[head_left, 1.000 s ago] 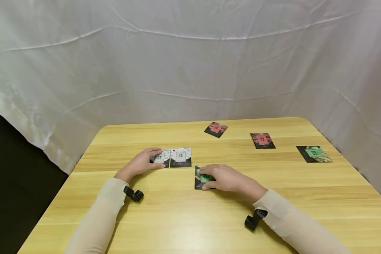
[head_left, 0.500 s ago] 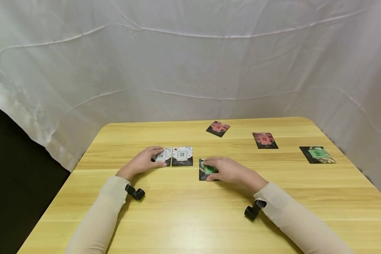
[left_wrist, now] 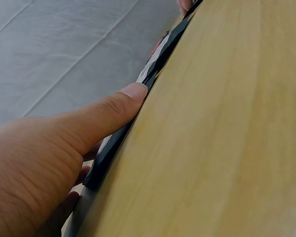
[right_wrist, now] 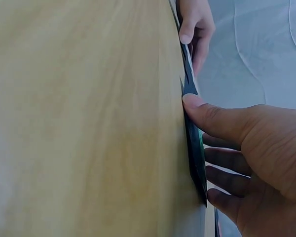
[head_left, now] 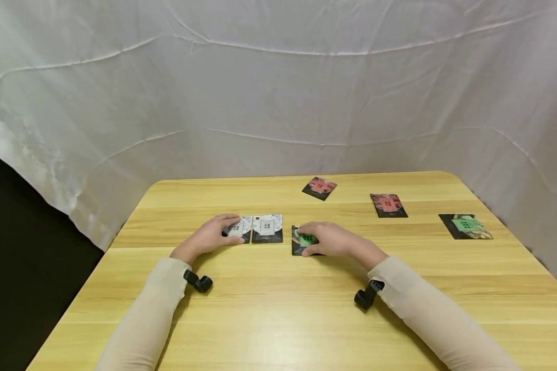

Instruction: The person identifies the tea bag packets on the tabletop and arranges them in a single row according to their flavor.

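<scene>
My left hand (head_left: 207, 238) holds a flat black-and-white sachet (head_left: 245, 225) down on the table, thumb on its near edge and fingers toward its far side. Directly right of it lies a second black-and-white sachet (head_left: 266, 229), edges nearly meeting. Farther right, my right hand (head_left: 336, 239) grips a black-and-green sachet (head_left: 297, 246) between thumb and fingers, covering its right part. The right wrist view shows this sachet (right_wrist: 193, 143) low along the table with the thumb on its near edge. In the left wrist view the left thumb (left_wrist: 111, 111) presses the left sachet's edge.
Two black-and-red sachets lie farther back, one near the far edge (head_left: 320, 188) and one to its right (head_left: 388, 205). Another black-and-green sachet (head_left: 465, 226) is at the right. A pale curtain (head_left: 278, 103) hangs behind the wooden table (head_left: 260, 319).
My right hand has slid the black-and-green sachet away from me and slightly right, closer in line with the black-and-white pair. The left hand stays on its sachet. The view has shifted a little.
</scene>
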